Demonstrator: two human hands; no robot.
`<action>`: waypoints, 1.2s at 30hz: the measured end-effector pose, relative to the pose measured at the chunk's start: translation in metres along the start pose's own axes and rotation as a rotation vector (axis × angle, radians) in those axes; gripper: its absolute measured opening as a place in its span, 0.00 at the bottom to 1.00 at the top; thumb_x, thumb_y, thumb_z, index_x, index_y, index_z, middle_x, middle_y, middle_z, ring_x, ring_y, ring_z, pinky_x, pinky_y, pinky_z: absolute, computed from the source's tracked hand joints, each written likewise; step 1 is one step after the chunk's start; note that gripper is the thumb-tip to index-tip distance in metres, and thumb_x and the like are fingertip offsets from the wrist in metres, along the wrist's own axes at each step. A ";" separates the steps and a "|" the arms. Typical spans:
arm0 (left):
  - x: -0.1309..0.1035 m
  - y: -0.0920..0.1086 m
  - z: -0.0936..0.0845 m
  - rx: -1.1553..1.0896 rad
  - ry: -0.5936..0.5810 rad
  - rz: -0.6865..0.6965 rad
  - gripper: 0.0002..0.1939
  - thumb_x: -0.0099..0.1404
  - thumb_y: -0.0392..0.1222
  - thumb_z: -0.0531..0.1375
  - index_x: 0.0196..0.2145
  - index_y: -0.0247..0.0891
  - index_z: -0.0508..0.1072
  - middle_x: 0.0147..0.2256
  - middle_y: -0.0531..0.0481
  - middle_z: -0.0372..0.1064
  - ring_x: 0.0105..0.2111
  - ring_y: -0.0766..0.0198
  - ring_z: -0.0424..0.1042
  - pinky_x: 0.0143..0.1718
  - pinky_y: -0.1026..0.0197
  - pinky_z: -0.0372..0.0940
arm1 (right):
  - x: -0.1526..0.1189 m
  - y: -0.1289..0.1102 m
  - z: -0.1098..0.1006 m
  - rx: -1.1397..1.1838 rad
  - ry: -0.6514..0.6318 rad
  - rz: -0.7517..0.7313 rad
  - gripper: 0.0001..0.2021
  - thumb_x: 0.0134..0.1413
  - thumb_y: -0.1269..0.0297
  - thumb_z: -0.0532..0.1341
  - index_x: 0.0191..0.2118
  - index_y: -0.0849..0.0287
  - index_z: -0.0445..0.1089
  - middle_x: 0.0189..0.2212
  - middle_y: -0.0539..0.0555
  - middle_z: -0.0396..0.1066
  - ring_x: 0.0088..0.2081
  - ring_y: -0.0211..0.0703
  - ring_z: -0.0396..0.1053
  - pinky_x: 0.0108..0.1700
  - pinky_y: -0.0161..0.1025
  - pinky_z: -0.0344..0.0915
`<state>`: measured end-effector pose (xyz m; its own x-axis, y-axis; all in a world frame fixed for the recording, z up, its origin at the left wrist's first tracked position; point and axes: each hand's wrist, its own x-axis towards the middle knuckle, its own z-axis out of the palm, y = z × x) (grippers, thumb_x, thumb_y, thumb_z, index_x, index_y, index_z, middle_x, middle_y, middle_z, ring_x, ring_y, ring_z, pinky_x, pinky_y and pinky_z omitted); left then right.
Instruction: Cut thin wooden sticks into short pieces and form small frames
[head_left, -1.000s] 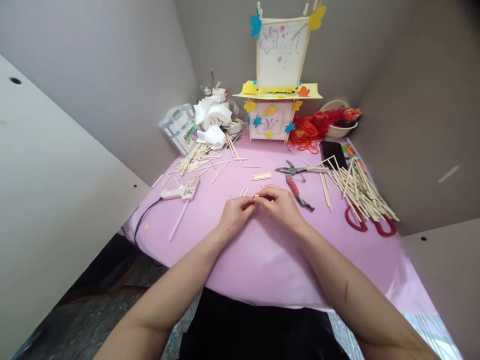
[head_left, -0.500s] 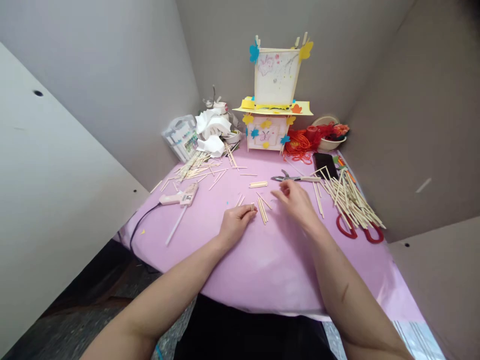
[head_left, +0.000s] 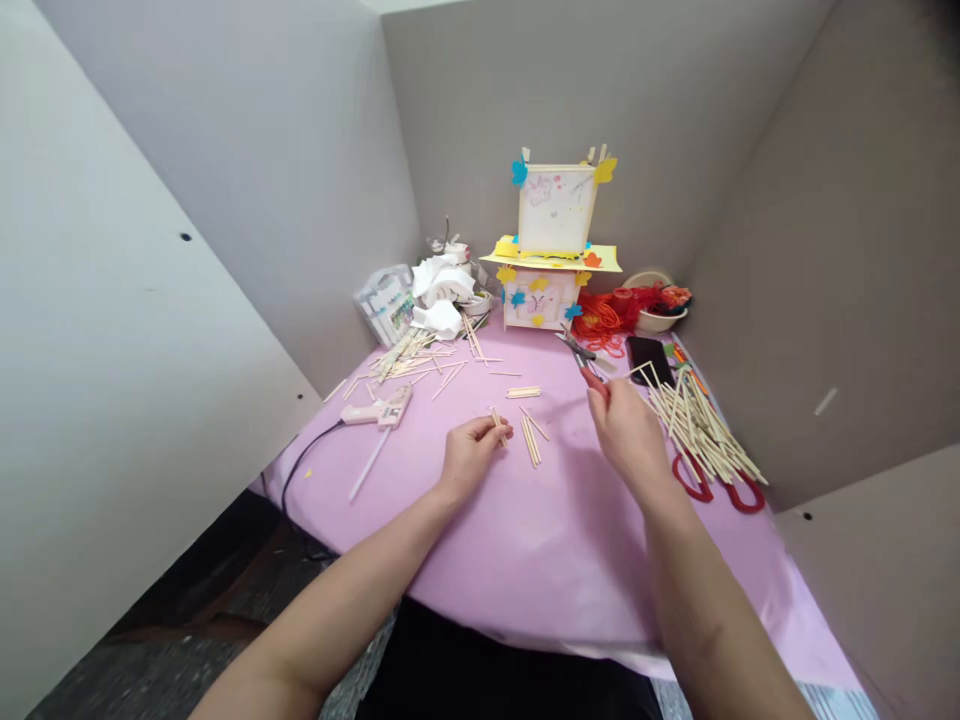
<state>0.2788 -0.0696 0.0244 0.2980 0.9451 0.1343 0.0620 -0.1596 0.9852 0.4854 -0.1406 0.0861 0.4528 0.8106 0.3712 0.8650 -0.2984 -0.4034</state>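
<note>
Between the thumb and fingers of my left hand (head_left: 474, 452) are short wooden sticks (head_left: 498, 427), held just above the cloth; how many I cannot tell. My right hand (head_left: 628, 432) is wrapped round the handle of a pair of pliers (head_left: 576, 350), whose jaws point away and to the left, raised off the table. Right of my left hand lies a small group of cut sticks (head_left: 531, 442), and a second short bundle (head_left: 523, 392) rests crosswise behind it.
A pink-covered table (head_left: 540, 560) holds a glue gun (head_left: 382, 408) at left. Loose sticks (head_left: 409, 355) and white tissue (head_left: 442, 290) lie behind it. A decorated paper lantern (head_left: 556, 210) stands at the back. To the right are red cord (head_left: 600, 318), a phone (head_left: 649, 358), long sticks (head_left: 697, 425) and red-handled scissors (head_left: 691, 478).
My right hand has closed on the pliers and lifted them from the table. My left hand has raised its sticks slightly. The camera view has tilted up.
</note>
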 end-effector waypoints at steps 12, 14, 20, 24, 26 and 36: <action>-0.017 0.046 -0.013 -0.571 0.167 -0.205 0.14 0.49 0.39 0.68 0.33 0.30 0.75 0.31 0.44 0.75 0.33 0.60 0.76 0.39 0.58 0.71 | -0.147 -0.063 0.006 1.094 -0.421 -0.269 0.08 0.49 0.69 0.58 0.28 0.56 0.56 0.33 0.50 0.61 0.36 0.39 0.63 0.41 0.38 0.62; -0.030 0.046 -0.013 -0.576 0.169 -0.215 0.14 0.49 0.39 0.68 0.33 0.30 0.75 0.31 0.44 0.75 0.33 0.61 0.76 0.39 0.58 0.71 | -0.163 -0.078 0.024 1.117 -0.359 -0.325 0.16 0.41 0.76 0.57 0.40 0.56 0.60 0.49 0.56 0.59 0.54 0.46 0.59 0.55 0.46 0.57; -0.047 0.042 -0.022 -0.487 0.256 -0.214 0.11 0.50 0.40 0.67 0.32 0.31 0.75 0.30 0.46 0.75 0.32 0.62 0.76 0.39 0.58 0.71 | -0.194 -0.108 0.051 1.047 -0.558 -0.387 0.50 0.35 0.80 0.53 0.67 0.57 0.31 0.68 0.58 0.29 0.68 0.48 0.28 0.66 0.54 0.37; -0.057 0.034 -0.053 -0.229 0.291 -0.057 0.10 0.54 0.42 0.64 0.32 0.32 0.76 0.31 0.47 0.76 0.34 0.61 0.75 0.40 0.58 0.70 | -0.196 -0.116 0.041 1.062 -0.503 -0.401 0.43 0.35 0.80 0.52 0.63 0.56 0.45 0.61 0.58 0.50 0.63 0.48 0.48 0.64 0.51 0.48; -0.068 0.031 -0.079 0.044 0.323 0.087 0.10 0.57 0.43 0.62 0.33 0.34 0.78 0.33 0.47 0.76 0.35 0.61 0.75 0.40 0.59 0.69 | -0.189 -0.115 0.034 0.999 -0.429 -0.398 0.40 0.36 0.79 0.52 0.61 0.55 0.48 0.55 0.58 0.57 0.57 0.47 0.56 0.60 0.50 0.55; -0.135 0.004 -0.156 0.684 0.469 0.298 0.11 0.65 0.39 0.55 0.40 0.41 0.78 0.39 0.47 0.77 0.39 0.60 0.75 0.43 0.63 0.65 | -0.181 -0.136 0.047 0.167 -0.143 -0.566 0.32 0.47 0.70 0.57 0.60 0.63 0.51 0.48 0.65 0.58 0.47 0.57 0.57 0.50 0.57 0.56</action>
<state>0.0901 -0.1532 0.0270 -0.0195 0.8326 0.5535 0.6452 -0.4124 0.6431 0.2757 -0.2231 0.0340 -0.1114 0.8832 0.4555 0.9122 0.2728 -0.3057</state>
